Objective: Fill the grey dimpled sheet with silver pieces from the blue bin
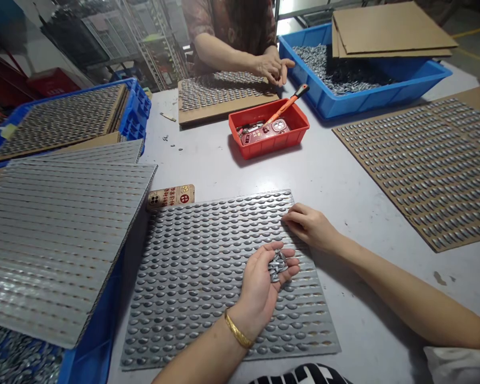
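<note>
My left hand, with a gold bracelet at the wrist, is cupped palm up and holds several small metal pieces. It hovers over a grey slotted board whose rows are filled with the same pieces. My right hand rests at the board's right edge with its fingers curled and pinched together on the slots; I cannot make out what is between them.
A stack of slotted boards lies on a blue bin at the left. A red tray with an orange-handled tool stands behind. Filled cardboard sheets lie at the right. Another person's hands work at a far board beside a blue bin of pieces.
</note>
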Available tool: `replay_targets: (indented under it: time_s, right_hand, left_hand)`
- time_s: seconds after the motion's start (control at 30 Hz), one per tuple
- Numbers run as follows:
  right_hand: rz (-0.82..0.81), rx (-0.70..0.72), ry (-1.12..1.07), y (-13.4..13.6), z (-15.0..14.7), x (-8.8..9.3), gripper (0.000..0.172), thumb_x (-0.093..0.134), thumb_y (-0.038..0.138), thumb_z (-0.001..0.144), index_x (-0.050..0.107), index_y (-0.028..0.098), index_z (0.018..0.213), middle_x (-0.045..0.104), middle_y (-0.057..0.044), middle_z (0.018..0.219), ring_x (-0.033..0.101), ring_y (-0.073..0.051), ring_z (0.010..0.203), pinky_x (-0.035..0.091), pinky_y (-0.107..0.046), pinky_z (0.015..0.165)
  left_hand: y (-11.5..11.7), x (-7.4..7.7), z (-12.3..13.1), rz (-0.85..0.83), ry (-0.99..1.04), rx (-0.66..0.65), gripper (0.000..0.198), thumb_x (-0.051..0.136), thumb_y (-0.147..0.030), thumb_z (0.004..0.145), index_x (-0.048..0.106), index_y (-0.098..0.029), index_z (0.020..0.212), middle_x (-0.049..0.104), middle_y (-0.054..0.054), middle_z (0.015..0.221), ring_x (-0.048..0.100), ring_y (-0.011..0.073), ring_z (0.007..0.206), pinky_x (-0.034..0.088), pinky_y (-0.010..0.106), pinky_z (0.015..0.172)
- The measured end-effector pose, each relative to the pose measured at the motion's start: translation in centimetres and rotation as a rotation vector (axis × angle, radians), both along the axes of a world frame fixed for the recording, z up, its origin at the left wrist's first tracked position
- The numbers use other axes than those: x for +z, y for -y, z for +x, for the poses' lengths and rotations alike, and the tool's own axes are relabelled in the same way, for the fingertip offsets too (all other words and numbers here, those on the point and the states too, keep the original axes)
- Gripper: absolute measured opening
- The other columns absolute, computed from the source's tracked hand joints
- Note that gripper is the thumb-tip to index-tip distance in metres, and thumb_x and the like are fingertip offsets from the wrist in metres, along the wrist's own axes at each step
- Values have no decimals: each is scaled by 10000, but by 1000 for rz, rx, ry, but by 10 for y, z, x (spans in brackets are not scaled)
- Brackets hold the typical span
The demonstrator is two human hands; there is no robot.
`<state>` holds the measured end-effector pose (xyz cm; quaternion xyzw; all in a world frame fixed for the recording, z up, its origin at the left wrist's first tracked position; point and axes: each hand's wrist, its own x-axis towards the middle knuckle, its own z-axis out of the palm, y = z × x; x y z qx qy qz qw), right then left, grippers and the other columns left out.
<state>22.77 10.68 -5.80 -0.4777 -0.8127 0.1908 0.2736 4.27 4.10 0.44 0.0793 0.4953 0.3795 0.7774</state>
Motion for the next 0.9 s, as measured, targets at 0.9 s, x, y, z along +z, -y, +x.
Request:
replay_targets:
  time_s: [0.9]
  right_hand:
    - [58, 20, 232, -3, -3, 8, 256, 404, 185, 942, 649, 225, 875, 582, -75, 806, 531, -184, 720, 421, -294, 587]
  left_hand:
    - [-4, -4, -1, 28, -20, -8, 215, 729, -189, 739, 668, -125, 934, 639, 52, 823, 601, 105, 692, 528, 256, 714]
